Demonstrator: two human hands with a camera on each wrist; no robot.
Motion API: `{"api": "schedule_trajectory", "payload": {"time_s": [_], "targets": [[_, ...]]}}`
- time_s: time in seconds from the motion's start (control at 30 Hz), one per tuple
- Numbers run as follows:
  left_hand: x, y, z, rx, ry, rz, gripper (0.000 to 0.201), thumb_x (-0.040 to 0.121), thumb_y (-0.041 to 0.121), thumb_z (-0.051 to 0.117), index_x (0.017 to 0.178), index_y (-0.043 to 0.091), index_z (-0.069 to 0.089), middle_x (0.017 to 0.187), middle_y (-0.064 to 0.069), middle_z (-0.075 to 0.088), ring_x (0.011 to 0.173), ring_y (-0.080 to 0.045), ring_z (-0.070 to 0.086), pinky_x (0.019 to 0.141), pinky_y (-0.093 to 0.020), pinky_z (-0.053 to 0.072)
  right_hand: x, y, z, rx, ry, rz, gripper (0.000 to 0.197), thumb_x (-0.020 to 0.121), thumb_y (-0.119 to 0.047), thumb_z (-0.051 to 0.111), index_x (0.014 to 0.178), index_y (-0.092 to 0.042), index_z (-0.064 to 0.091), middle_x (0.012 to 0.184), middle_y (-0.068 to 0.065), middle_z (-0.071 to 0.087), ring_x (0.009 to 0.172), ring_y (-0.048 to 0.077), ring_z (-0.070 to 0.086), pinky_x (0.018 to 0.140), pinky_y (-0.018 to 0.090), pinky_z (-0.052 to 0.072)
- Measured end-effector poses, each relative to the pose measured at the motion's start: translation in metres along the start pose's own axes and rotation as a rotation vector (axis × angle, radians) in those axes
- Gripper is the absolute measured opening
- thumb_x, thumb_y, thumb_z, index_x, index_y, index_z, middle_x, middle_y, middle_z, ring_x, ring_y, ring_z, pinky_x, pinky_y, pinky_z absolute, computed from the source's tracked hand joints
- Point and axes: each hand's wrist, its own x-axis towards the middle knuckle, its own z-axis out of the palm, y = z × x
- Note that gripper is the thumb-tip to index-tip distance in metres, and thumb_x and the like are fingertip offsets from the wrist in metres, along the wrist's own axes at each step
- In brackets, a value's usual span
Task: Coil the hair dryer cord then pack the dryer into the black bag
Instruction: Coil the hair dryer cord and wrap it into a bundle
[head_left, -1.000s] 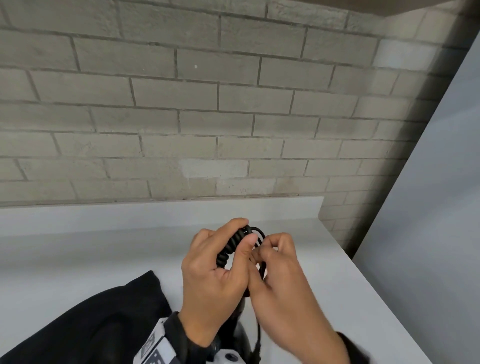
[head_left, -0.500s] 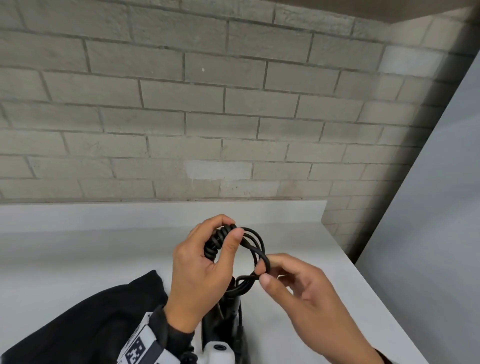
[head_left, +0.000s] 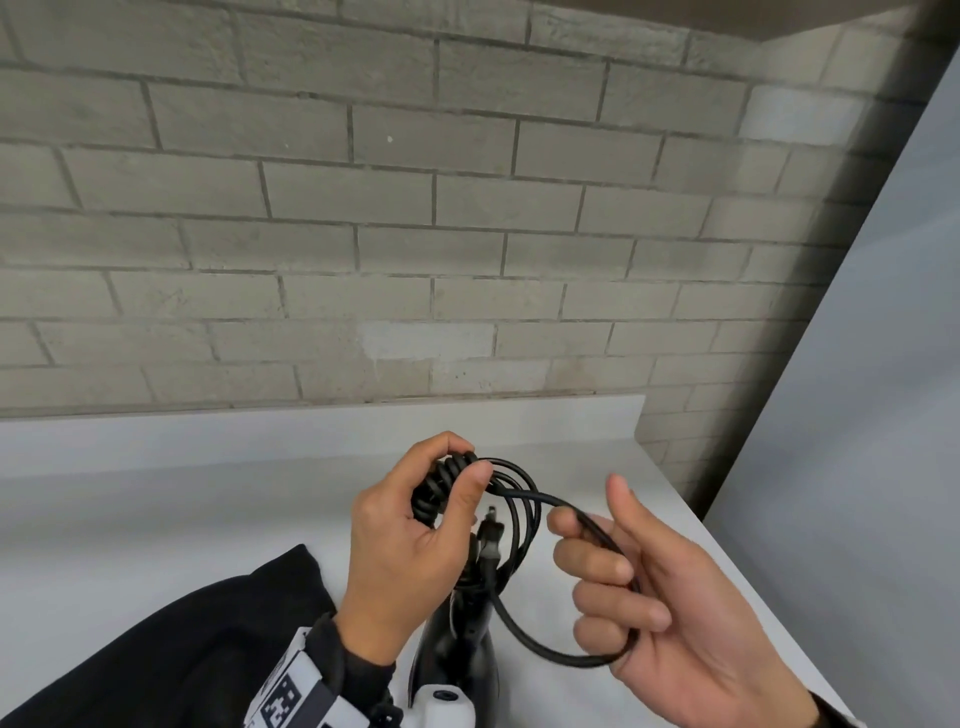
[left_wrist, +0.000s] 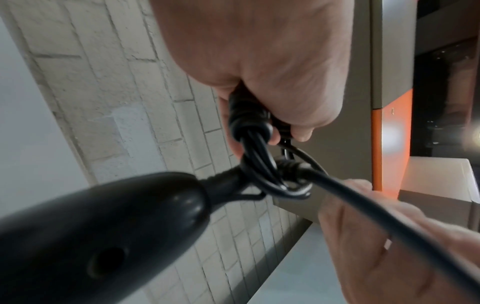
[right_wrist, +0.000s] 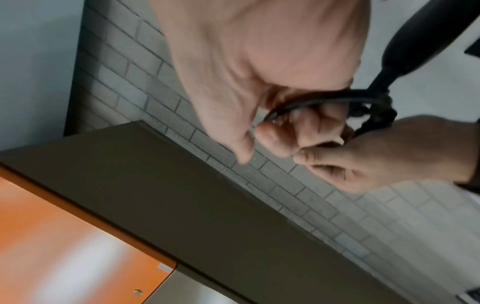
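Note:
My left hand (head_left: 415, 530) grips a tight black bundle of coiled cord (head_left: 441, 483) above the white counter, thumb pressed over the wraps. Below it hangs the black hair dryer (head_left: 462, 649), its handle (left_wrist: 103, 226) filling the left wrist view. The plug (head_left: 491, 538) dangles inside the loose loops. My right hand (head_left: 639, 597) has its fingers curled round a free stretch of cord (head_left: 582, 519), pulled out to the right of the bundle; the thumb is raised. The black bag (head_left: 156, 649) lies on the counter at lower left, partly under my left forearm.
A grey brick wall (head_left: 415, 234) rises behind the white counter (head_left: 156, 509), which has a low backsplash. A pale panel (head_left: 857, 415) closes off the right side. Above hangs a cabinet with an orange face (right_wrist: 52, 236).
My right hand has drawn the free cord away from the bundle to the right and lower, opening a wider loop. The left hand keeps its grip on the coil.

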Motion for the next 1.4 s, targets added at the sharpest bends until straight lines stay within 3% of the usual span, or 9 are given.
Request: {"api": "schedule_trajectory", "payload": {"time_s": [0.2,0.3,0.4,0.5,0.7,0.93,1.07,1.23,1.4], "targets": [[0.006,-0.012,-0.014,0.014,0.101,-0.074,0.016,0.086,0.047,0.062,0.097,0.035,0.065,0.075,0.003,0.068,0.064,-0.018,0.068,0.064,-0.029,0.055,0.003,0.029,-0.041,-0.435,-0.097,-0.313,0.033,0.068,-0.027,0.089,0.087,-0.010,0.069,0.070,0.005,0.066,0.086,0.031,0.068,0.091,0.039,0.053],[0.007,-0.012,-0.015,-0.004,0.105,-0.106,0.011,0.090,0.043,0.067,0.096,0.035,0.066,0.077,0.002,0.069,0.066,-0.014,0.070,0.067,-0.020,0.055,0.008,0.044,-0.053,-0.227,0.075,-0.316,0.046,0.053,-0.029,0.096,0.079,-0.003,0.068,0.055,0.005,0.047,0.049,0.025,0.057,0.068,0.040,0.058],[0.007,-0.010,-0.013,-0.049,0.106,-0.156,0.012,0.084,0.034,0.067,0.095,0.028,0.066,0.077,0.000,0.069,0.061,-0.014,0.072,0.062,-0.022,0.056,0.009,0.047,-0.052,-0.205,0.274,-0.336,0.062,0.041,-0.045,0.096,0.077,-0.003,0.068,0.053,0.002,0.034,0.035,0.011,0.028,0.036,0.020,0.034],[0.007,-0.009,-0.015,-0.052,0.088,-0.166,0.012,0.083,0.033,0.067,0.094,0.029,0.066,0.078,0.000,0.069,0.059,-0.014,0.071,0.060,-0.020,0.055,0.005,0.041,-0.049,-0.611,0.359,-0.494,0.053,0.058,-0.060,0.080,0.077,-0.011,0.070,0.054,0.002,0.035,0.045,0.013,0.025,0.042,0.019,0.025],[0.007,-0.007,-0.019,0.016,-0.020,-0.085,0.008,0.088,0.036,0.070,0.094,0.037,0.064,0.075,0.004,0.067,0.060,-0.015,0.070,0.060,-0.020,0.053,-0.009,0.016,-0.024,-1.223,0.355,-0.836,0.041,0.074,-0.065,0.066,0.077,-0.024,0.068,0.062,0.006,0.056,0.054,0.022,0.047,0.051,0.029,0.039],[0.001,0.002,-0.017,-0.078,-0.217,0.071,0.021,0.085,0.042,0.070,0.100,0.027,0.067,0.076,0.010,0.067,0.058,-0.013,0.068,0.061,-0.021,0.053,0.003,-0.031,0.016,-1.236,0.347,-1.080,0.012,0.087,-0.035,0.067,0.077,-0.029,0.070,0.062,-0.007,0.058,0.056,0.005,0.048,0.052,0.032,0.049],[-0.002,0.004,-0.015,-0.147,-0.286,0.076,0.041,0.066,0.043,0.088,0.098,0.025,0.069,0.076,0.011,0.066,0.059,-0.014,0.066,0.066,-0.018,0.052,0.018,-0.040,0.033,-1.229,0.279,-1.084,0.013,0.087,-0.029,0.069,0.078,-0.020,0.072,0.059,0.005,0.052,0.055,0.007,0.043,0.048,0.036,0.047],[-0.002,0.004,-0.015,-0.111,-0.249,0.132,0.025,0.076,0.037,0.080,0.092,0.022,0.069,0.074,0.012,0.062,0.064,-0.010,0.059,0.068,-0.017,0.046,0.038,-0.041,0.027,-1.127,0.310,-1.048,0.013,0.083,-0.031,0.069,0.077,-0.020,0.073,0.063,0.022,0.048,0.056,0.013,0.040,0.050,0.019,0.038],[-0.005,0.002,-0.016,-0.118,-0.162,0.110,0.017,0.080,0.034,0.074,0.093,0.025,0.068,0.074,0.018,0.059,0.065,-0.005,0.056,0.067,-0.013,0.044,0.062,-0.030,-0.019,-1.064,0.379,-0.901,0.019,0.084,-0.040,0.066,0.078,-0.022,0.069,0.061,-0.007,0.052,0.056,0.008,0.042,0.054,0.022,0.039]]}}
